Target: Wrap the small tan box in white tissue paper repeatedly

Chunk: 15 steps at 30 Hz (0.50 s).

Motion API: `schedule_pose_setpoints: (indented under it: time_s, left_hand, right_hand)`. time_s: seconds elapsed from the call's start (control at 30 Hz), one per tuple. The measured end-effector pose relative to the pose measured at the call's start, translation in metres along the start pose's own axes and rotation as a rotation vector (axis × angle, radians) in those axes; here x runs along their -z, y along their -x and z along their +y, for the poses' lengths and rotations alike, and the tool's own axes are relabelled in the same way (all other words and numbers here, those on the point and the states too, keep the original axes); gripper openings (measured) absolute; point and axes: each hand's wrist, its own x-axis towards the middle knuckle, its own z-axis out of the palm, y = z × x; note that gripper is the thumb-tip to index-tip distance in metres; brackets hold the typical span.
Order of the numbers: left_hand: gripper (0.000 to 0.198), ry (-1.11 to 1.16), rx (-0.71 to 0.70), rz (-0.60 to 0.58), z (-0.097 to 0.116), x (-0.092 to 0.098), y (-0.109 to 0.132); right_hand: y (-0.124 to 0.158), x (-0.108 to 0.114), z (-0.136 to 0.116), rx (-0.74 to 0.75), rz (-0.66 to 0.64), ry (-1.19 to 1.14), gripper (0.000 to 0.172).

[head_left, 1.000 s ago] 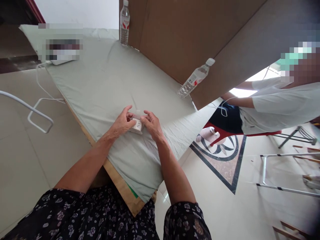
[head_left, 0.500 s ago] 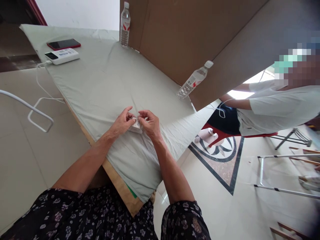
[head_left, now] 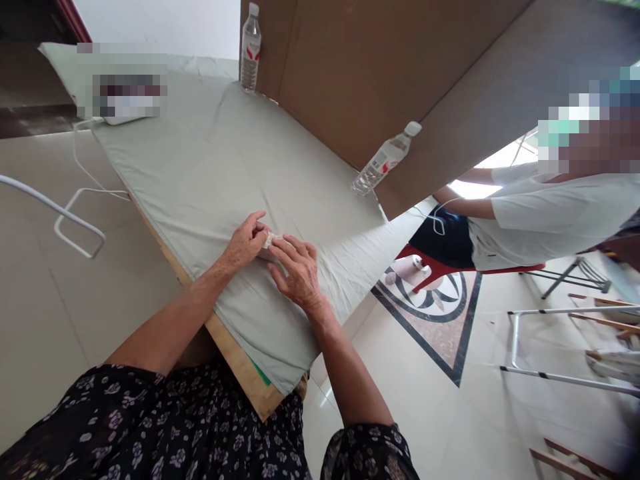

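A small white box [head_left: 270, 239] lies on the pale green cloth [head_left: 210, 173] near the table's front edge, mostly covered by both hands. My left hand [head_left: 245, 243] curls around its left side, fingers closed on it. My right hand [head_left: 296, 270] lies over the box from the right with its fingers stretched flat on top. Only a sliver of the box shows between the hands.
Two clear water bottles stand on the cloth, one [head_left: 249, 45] at the far corner and one [head_left: 383, 160] at the right against a brown cardboard wall [head_left: 360, 73]. A blurred device with a white cable [head_left: 90, 180] sits far left. Another person in a white shirt [head_left: 555, 213] sits at right.
My right hand has gone from pinching the box with curled fingers to lying flat over it. The box is now more hidden. My left hand has hardly moved.
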Motion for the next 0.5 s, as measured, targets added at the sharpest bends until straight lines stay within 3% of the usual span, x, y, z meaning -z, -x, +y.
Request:
schedule_pose_setpoints:
  time_s: [0.1,0.17,0.27,0.37,0.43,0.5]
  left_hand:
    - [0.063,0.013,0.015,0.0,0.001,-0.001,0.0]
    - [0.064,0.03,0.032,0.0,0.002,-0.002,0.0]
    - [0.066,0.047,0.035,0.005,0.001,-0.002,0.001]
    - [0.066,0.062,0.034,0.006,0.001,-0.001,0.001]
    - [0.065,0.065,0.034,0.01,0.001,-0.001,0.001]
    - [0.064,0.056,0.031,0.012,0.002,0.0,0.002]
  right_hand:
    - [0.005,0.004,0.012,-0.153,0.226,-0.171,0.022]
    - [0.004,0.008,0.021,-0.267,0.277,-0.282,0.025]
    - [-0.003,0.011,0.03,-0.318,0.138,-0.356,0.047]
    - [-0.011,0.003,0.031,-0.249,-0.008,-0.331,0.071]
    - [-0.015,-0.003,0.029,-0.199,-0.043,-0.276,0.074]
    - [-0.016,-0.008,0.025,-0.163,-0.042,-0.204,0.065]
